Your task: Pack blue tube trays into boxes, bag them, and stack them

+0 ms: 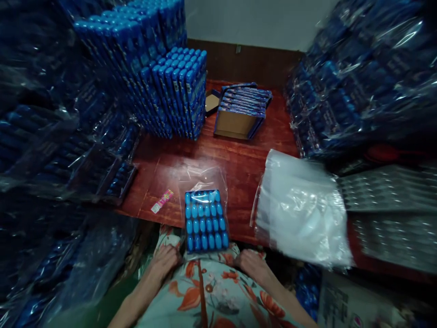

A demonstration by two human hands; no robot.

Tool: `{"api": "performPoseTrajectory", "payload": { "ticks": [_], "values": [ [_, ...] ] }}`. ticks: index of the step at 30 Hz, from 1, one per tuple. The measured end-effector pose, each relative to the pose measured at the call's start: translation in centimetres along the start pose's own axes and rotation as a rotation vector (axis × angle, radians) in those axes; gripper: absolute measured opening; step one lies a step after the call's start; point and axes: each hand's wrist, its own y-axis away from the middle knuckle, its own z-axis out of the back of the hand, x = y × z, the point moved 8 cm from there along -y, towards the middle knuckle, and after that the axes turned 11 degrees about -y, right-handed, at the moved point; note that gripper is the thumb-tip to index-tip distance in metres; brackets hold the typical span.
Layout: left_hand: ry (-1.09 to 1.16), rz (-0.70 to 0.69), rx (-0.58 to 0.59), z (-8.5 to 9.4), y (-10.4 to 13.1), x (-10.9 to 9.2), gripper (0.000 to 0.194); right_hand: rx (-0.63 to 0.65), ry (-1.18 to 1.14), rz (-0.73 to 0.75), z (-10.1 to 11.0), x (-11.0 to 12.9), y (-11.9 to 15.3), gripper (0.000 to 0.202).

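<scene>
A clear plastic bag holds a box of glossy blue oval pieces in rows. It lies at the table's front edge, its lower end overhanging towards my lap. My left hand is closed beside the bag's lower left corner, low against the patterned clothing. On the other side, my right hand is also closed, right of the bag's lower right corner. The fingers of both hands are curled under; whatever they may grip is hidden. Whether either hand touches the bag cannot be made out.
Tall stacks of blue packs stand at back left. Flattened dark-blue cartons lie at the back. Clear bags are piled on the right, beside moulded trays. Wrapped blue packs crowd both sides. A pink strip lies left.
</scene>
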Motion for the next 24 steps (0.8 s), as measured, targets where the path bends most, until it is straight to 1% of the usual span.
{"api": "performPoseTrajectory", "payload": {
  "ticks": [1, 2, 3, 5, 6, 7, 8, 9, 10, 11, 13, 15, 16, 18, 20, 21, 23, 24],
  "values": [
    [-0.047, 0.009, 0.012, -0.3, 0.5, 0.2, 0.025, 0.005, 0.045, -0.015, -0.3, -0.1, 0.3, 0.020],
    [-0.093, 0.035, 0.007, -0.3, 0.6, 0.4, 0.020, -0.003, 0.097, -0.034, -0.3, -0.3, 0.3, 0.016],
    [-0.142, 0.069, -0.011, 0.0, 0.4, 0.5, 0.018, -0.019, 0.155, -0.051, -0.2, -0.5, 0.0, 0.018],
    [-0.264, 0.151, -0.024, 0.8, -0.8, 0.5, 0.033, -0.035, 0.280, -0.080, 0.1, -1.0, -1.1, 0.034],
    [-0.315, 0.158, 0.002, 0.9, -1.7, 0.2, 0.037, -0.028, 0.341, -0.074, 0.0, -1.1, -1.9, 0.035],
    [-0.351, 0.136, 0.053, 0.7, -2.7, -0.3, 0.034, -0.020, 0.394, -0.050, -0.1, -1.0, -2.7, 0.030],
    [-0.373, 0.094, 0.120, 0.4, -3.6, -0.8, 0.027, -0.017, 0.434, -0.013, -0.1, -0.9, -3.5, 0.023],
    [-0.387, 0.044, 0.185, 0.0, -4.4, -1.4, 0.018, -0.014, 0.456, 0.032, -0.2, -0.6, -4.2, 0.020],
    [-0.401, -0.005, 0.236, -0.2, -5.1, -1.9, 0.014, -0.014, 0.461, 0.087, -0.1, -0.3, -4.9, 0.022],
    [-0.417, -0.047, 0.270, -0.2, -5.7, -2.2, 0.016, -0.012, 0.456, 0.139, 0.1, 0.0, -5.5, 0.027],
    [-0.448, -0.095, 0.287, 0.6, -6.9, -2.3, 0.020, -0.014, 0.447, 0.220, 1.0, 0.4, -6.7, 0.033],
    [-0.460, -0.112, 0.238, 2.7, -8.2, -2.1, 0.020, -0.049, 0.447, 0.256, 2.9, 0.6, -7.8, 0.035],
    [-0.461, -0.121, 0.193, 4.2, -8.8, -2.1, 0.020, -0.081, 0.451, 0.261, 4.1, 0.7, -8.4, 0.035],
    [-0.485, -0.128, 0.055, 8.1, -10.1, -2.4, 0.019, -0.202, 0.456, 0.258, 7.1, 1.2, -9.6, 0.032],
    [-0.531, -0.092, -0.140, 12.8, -11.2, -2.9, 0.021, -0.377, 0.420, 0.230, 10.5, 1.9, -10.6, 0.027],
    [-0.542, -0.060, -0.260, 15.2, -11.6, -3.2, 0.023, -0.471, 0.369, 0.216, 12.2, 2.4, -11.2, 0.027],
    [-0.491, -0.004, -0.497, 19.5, -12.1, -3.8, 0.028, -0.621, 0.194, 0.194, 14.8, 3.2, -12.5, 0.029],
    [-0.410, -0.002, -0.597, 21.1, -12.3, -4.1, 0.030, -0.670, 0.079, 0.183, 15.7, 3.5, -13.3, 0.029]
  ]
}}
